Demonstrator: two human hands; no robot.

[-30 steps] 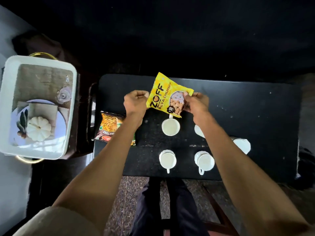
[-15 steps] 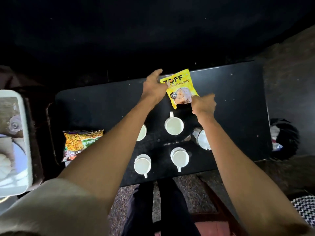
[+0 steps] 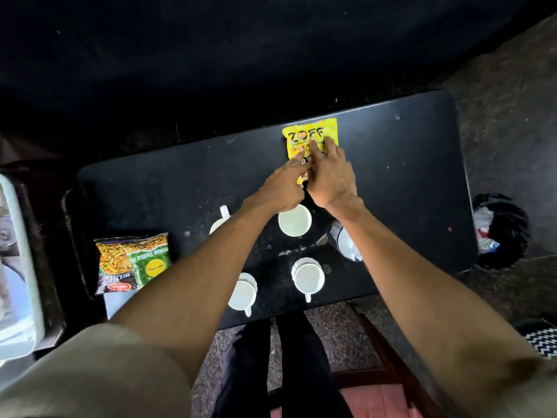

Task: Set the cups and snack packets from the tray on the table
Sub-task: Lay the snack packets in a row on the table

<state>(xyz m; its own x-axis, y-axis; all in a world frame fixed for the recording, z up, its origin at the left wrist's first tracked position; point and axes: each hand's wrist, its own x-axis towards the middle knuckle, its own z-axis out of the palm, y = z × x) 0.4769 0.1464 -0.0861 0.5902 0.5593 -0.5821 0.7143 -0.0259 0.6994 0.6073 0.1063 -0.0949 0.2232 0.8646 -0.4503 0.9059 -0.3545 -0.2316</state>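
- Hands meet over a yellow snack packet [image 3: 310, 137] lying flat at the far side of a black table [image 3: 422, 182]. The right hand [image 3: 330, 176] lies on it with fingers straight and spread, pressing it down. The left hand [image 3: 281, 187] touches the packet's near left edge; whether it pinches the edge or only touches it cannot be told.
- Cups: white cups stand on the table nearer the person. One cup [image 3: 294, 220] sits just below both wrists, two more cups [image 3: 308, 277] [image 3: 242, 292] stand by the near edge, and another cup [image 3: 219, 223] is half hidden by the left forearm.
- Two more snack packets, orange [image 3: 114, 265] and green [image 3: 150, 262], overlap at the near left, overhanging the table's edge.
- Risk: drawing the arms back low could likely clip the cup beneath the wrists and tip it. The overhanging packets might slide off if nudged.
- Surroundings: the tabletop is dark and speckled. A white tray [image 3: 18, 267] sits at far left. Speckled stone floor lies below; the room beyond is nearly black.
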